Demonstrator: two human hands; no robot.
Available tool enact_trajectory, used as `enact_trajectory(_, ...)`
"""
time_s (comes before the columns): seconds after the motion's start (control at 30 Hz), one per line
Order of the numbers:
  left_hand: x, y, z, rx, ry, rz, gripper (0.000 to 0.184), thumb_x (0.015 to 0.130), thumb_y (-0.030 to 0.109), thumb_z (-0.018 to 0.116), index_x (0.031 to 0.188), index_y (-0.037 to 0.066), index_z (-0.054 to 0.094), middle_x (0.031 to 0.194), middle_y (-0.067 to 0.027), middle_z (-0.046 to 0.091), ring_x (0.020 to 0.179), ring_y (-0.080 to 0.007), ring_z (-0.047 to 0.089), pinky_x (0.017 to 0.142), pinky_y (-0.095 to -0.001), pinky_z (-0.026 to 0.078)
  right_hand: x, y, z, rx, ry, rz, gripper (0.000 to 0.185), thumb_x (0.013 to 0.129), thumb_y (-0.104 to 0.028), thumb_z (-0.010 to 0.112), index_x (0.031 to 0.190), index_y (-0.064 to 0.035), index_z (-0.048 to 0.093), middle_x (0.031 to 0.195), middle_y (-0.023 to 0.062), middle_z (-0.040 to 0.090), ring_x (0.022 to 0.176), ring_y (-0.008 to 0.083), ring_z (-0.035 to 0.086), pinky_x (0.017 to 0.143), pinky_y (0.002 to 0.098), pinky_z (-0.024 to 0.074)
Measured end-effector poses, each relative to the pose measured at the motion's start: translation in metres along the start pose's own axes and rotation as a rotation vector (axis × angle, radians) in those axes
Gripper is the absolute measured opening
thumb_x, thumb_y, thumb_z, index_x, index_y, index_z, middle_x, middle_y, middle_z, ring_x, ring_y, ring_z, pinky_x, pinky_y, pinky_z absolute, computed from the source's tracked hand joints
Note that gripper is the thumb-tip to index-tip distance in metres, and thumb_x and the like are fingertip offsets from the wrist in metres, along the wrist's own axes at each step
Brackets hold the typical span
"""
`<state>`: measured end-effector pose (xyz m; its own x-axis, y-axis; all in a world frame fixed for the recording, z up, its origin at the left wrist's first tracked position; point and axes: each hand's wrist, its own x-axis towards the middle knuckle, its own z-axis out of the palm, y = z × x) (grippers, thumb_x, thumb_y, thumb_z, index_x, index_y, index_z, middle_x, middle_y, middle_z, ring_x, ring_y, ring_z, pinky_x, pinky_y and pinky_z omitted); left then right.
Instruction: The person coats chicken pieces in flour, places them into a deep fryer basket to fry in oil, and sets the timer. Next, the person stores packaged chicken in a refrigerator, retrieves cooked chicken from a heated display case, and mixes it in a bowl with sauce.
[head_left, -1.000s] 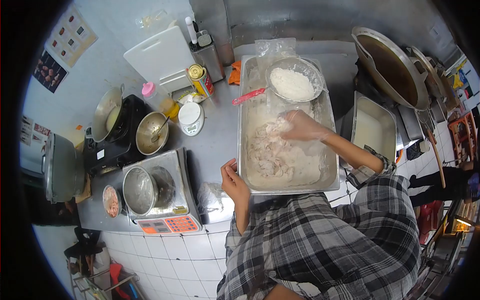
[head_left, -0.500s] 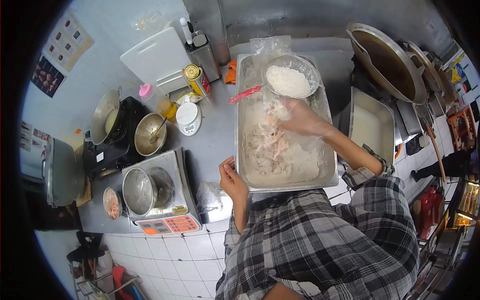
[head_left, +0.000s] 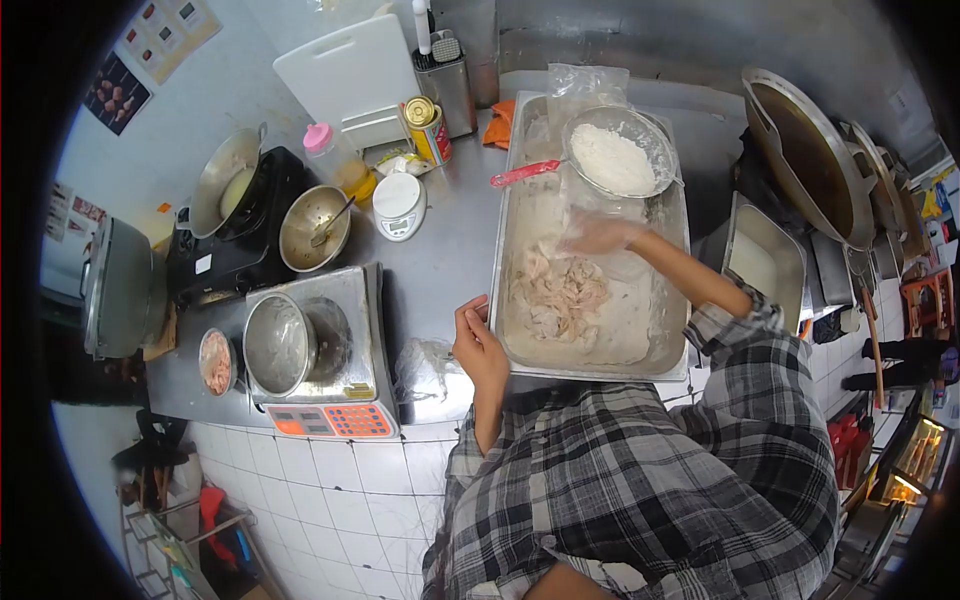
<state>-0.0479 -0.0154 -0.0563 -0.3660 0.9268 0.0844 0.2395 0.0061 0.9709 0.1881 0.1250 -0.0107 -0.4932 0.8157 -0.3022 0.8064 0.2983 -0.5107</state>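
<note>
A deep metal tray [head_left: 672, 345] holds flour and a heap of flour-coated raw meat strips [head_left: 562, 298]. Against its left rim near the front is my left hand [head_left: 482, 350], bare, fingers curled at the edge. My right hand [head_left: 603, 236], in a clear plastic glove, hovers over the middle of the tray, just behind the meat; motion blur hides its fingers. A sieve [head_left: 652, 188] with a red handle [head_left: 528, 173] rests across the tray's far end, with white flour [head_left: 612, 160] inside.
Left stand a weighing scale [head_left: 330, 420] bearing a metal bowl [head_left: 278, 345], a cup of raw meat [head_left: 216, 362], a small white scale [head_left: 398, 207] and a bowl with a spoon [head_left: 314, 228]. Right are a large wok [head_left: 810, 155] and a pan of pale liquid [head_left: 755, 262].
The meat strips have dropped from my right hand and lie spread in the flour. That hand is blurred over the tray. My left hand stays at the rim; the whole view has shifted.
</note>
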Motion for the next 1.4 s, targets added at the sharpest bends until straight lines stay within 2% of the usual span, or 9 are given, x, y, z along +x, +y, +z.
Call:
enact_trajectory(0.2, 0.002, 0.000, 0.004, -0.001, 0.057, 0.022, 0.030, 0.100, 0.019, 0.035, 0.106, 0.003, 0.060, 0.084, -0.0144, 0.067, 0.078, -0.0213, 0.065, 0.069, -0.0309, 0.048, 0.017, 0.011, 0.102, 0.178, -0.075, 0.186, 0.069, 0.082, -0.059, 0.054, 0.109, 0.0046, 0.062, 0.123, 0.0301, 0.051, 0.122, 0.0401, 0.043, 0.105, 0.0408, 0.0324)
enact_trajectory(0.4, -0.001, -0.001, 0.005, -0.006, 0.053, -0.029, 0.030, 0.101, 0.021, 0.035, 0.106, 0.003, 0.059, 0.083, -0.0102, 0.065, 0.074, -0.0148, 0.062, 0.068, -0.0274, 0.047, -0.041, -0.034, 0.126, 0.242, -0.116, -0.152, 0.065, 0.079, -0.046, 0.060, 0.126, -0.0031, 0.050, 0.111, 0.0257, 0.059, 0.099, 0.0326, 0.058, 0.087, 0.0406, 0.0448)
enact_trajectory(0.53, -0.001, 0.003, 0.005, -0.017, 0.046, -0.048, 0.030, 0.101, 0.020, 0.034, 0.106, 0.003, 0.059, 0.082, -0.0102, 0.065, 0.074, -0.0146, 0.062, 0.068, -0.0271, 0.047, -0.047, -0.055, 0.088, 0.326, -0.499, 0.073, 0.090, 0.075, -0.054, 0.067, 0.135, 0.0048, 0.036, 0.132, 0.0281, 0.044, 0.116, 0.0324, 0.050, 0.101, 0.0370, 0.0374)
enact_trajectory(0.7, -0.002, -0.003, 0.004, -0.031, 0.035, -0.013, 0.031, 0.101, 0.020, 0.033, 0.106, 0.002, 0.058, 0.082, -0.0101, 0.065, 0.074, -0.0144, 0.061, 0.069, -0.0274, 0.047, -0.021, -0.014, 0.083, 0.519, -0.659, 0.069, 0.084, 0.072, -0.051, 0.070, 0.127, 0.0076, 0.045, 0.124, 0.0266, 0.051, 0.108, 0.0266, 0.054, 0.094, 0.0343, 0.0423)
enact_trajectory(0.8, -0.001, -0.004, 0.005, -0.049, 0.030, -0.013, 0.031, 0.101, 0.020, 0.033, 0.106, 0.002, 0.058, 0.083, -0.0098, 0.065, 0.074, -0.0141, 0.060, 0.070, -0.0273, 0.047, -0.027, -0.034, 0.035, 0.405, -0.542, 0.249, 0.073, 0.078, -0.047, 0.065, 0.124, 0.0065, 0.049, 0.119, 0.0258, 0.055, 0.108, 0.0290, 0.054, 0.093, 0.0356, 0.0426)
enact_trajectory(0.93, -0.001, -0.002, 0.004, -0.066, 0.011, -0.027, 0.031, 0.101, 0.020, 0.034, 0.105, 0.002, 0.058, 0.085, -0.0091, 0.064, 0.076, -0.0136, 0.058, 0.072, -0.0269, 0.046, -0.047, -0.030, 0.002, 0.071, -0.312, 0.098, 0.058, 0.087, -0.042, 0.051, 0.126, 0.0010, 0.049, 0.124, 0.0243, 0.051, 0.114, 0.0358, 0.050, 0.096, 0.0381, 0.0394)
enact_trajectory(1.03, 0.000, -0.003, 0.004, -0.048, 0.010, 0.010, 0.030, 0.100, 0.019, 0.034, 0.105, 0.002, 0.059, 0.088, -0.0104, 0.064, 0.081, -0.0167, 0.060, 0.075, -0.0291, 0.047, -0.067, -0.028, 0.009, -0.050, 0.109, 0.055, 0.054, 0.085, -0.037, 0.056, 0.122, 0.0020, 0.051, 0.123, 0.0241, 0.050, 0.113, 0.0377, 0.049, 0.094, 0.0417, 0.0392)
enact_trajectory(1.23, -0.001, -0.008, 0.004, -0.070, -0.021, 0.005, 0.033, 0.101, 0.023, 0.035, 0.104, 0.001, 0.059, 0.091, -0.0091, 0.063, 0.082, -0.0168, 0.058, 0.075, -0.0288, 0.046, -0.077, -0.028, -0.006, -0.098, 0.381, -0.104, 0.043, 0.077, -0.025, 0.066, 0.108, 0.0032, 0.055, 0.106, 0.0239, 0.053, 0.099, 0.0394, 0.051, 0.087, 0.0445, 0.0413)
enact_trajectory(1.4, 0.006, -0.036, 0.007, -0.085, 0.006, 0.181, 0.041, 0.101, 0.028, 0.033, 0.103, -0.003, 0.060, 0.098, -0.0124, 0.061, 0.087, -0.0205, 0.058, 0.081, -0.0317, 0.047, -0.073, -0.009, 0.013, -0.134, 0.577, 0.109, 0.039, 0.074, -0.032, 0.069, 0.092, 0.0022, 0.059, 0.076, 0.0222, 0.057, 0.077, 0.0383, 0.058, 0.071, 0.0444, 0.0468)
